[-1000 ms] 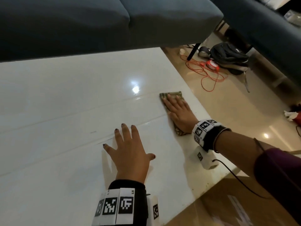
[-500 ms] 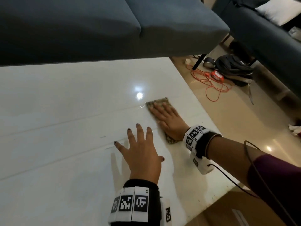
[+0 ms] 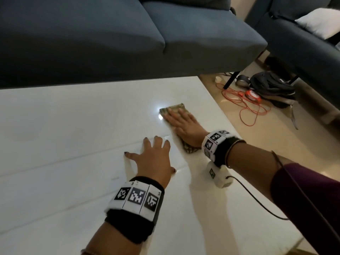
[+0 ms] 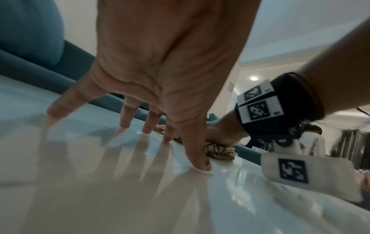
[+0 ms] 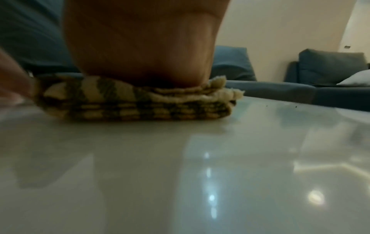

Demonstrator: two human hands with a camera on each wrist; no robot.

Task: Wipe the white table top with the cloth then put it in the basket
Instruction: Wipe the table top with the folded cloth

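The right hand (image 3: 184, 126) is pressing flat, fingers straight, on the folded cloth (image 3: 173, 109) near the white table top's (image 3: 73, 116) right edge, wiping. The left hand (image 3: 154, 159), fingers spread wide, is bracing beside it.

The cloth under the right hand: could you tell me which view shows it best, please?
The right wrist view: the cloth fills the frame, its folded layers clear. The head view shows its ends beyond the right hand; the left wrist shows only a corner.

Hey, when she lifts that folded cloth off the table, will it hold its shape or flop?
Likely flop: the cloth is soft folded layers, squashed flat under the right hand. Its loose frayed edges suggest the folds would open. Probably light, and sliding easily on the glossy table top.
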